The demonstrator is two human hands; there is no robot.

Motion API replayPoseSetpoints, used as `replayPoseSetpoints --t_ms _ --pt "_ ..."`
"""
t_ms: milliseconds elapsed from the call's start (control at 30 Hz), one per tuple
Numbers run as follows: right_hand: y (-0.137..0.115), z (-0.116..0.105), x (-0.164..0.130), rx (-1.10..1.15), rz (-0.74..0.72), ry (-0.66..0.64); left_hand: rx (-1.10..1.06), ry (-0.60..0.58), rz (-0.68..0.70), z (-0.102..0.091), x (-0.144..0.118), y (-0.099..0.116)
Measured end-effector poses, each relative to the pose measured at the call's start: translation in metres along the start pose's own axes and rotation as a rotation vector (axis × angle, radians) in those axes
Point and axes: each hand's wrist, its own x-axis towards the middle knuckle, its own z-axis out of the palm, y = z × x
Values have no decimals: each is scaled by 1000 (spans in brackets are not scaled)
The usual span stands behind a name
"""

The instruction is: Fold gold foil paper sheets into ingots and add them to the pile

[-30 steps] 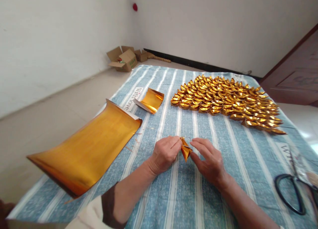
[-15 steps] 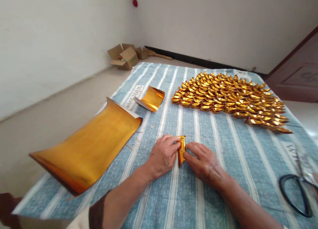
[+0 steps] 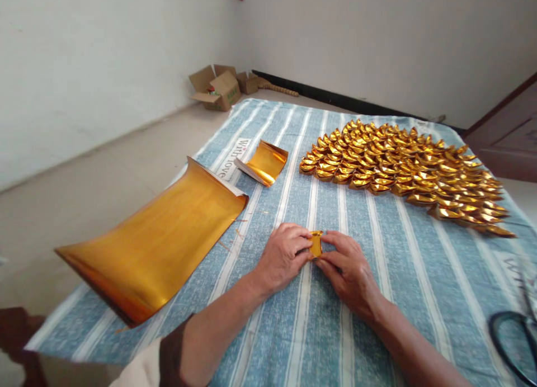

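A small folded piece of gold foil paper (image 3: 316, 245) lies on the striped cloth between my hands. My left hand (image 3: 285, 255) grips its left edge, fingers bent and pressed together. On the other side my right hand (image 3: 350, 269) pinches the right edge with thumb and fingers. Fingertips cover both side edges of the piece. Beyond the hands, to the right, stand many folded gold paper ingots (image 3: 394, 157) in close rows. A small stack of gold foil sheets (image 3: 268, 162) sits farther back, slightly left. Large gold foil sheets (image 3: 155, 241) are spread to the left, curling at the ends.
The blue-and-white striped cloth (image 3: 251, 297) covers the table. Black-handled scissors (image 3: 509, 331) lie at the right edge, partly out of view. Thin foil scraps (image 3: 237, 230) are beside the large sheets. An open cardboard box (image 3: 218, 90) stands on the floor behind.
The gold foil piece has gone from a longer, pointed strip to a shorter, squarish shape as its lower end was folded up. The view has shifted slightly left.
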Motion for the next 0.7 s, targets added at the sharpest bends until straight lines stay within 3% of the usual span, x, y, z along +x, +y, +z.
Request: replayPoseSetpoints --t_ms 300,700 --pt "-4 7 3 -45 159 -2 24 -64 19 -4 3 -2" --pt "-3 9 5 -57 192 22 -18 -55 -57 -7 2 -2"
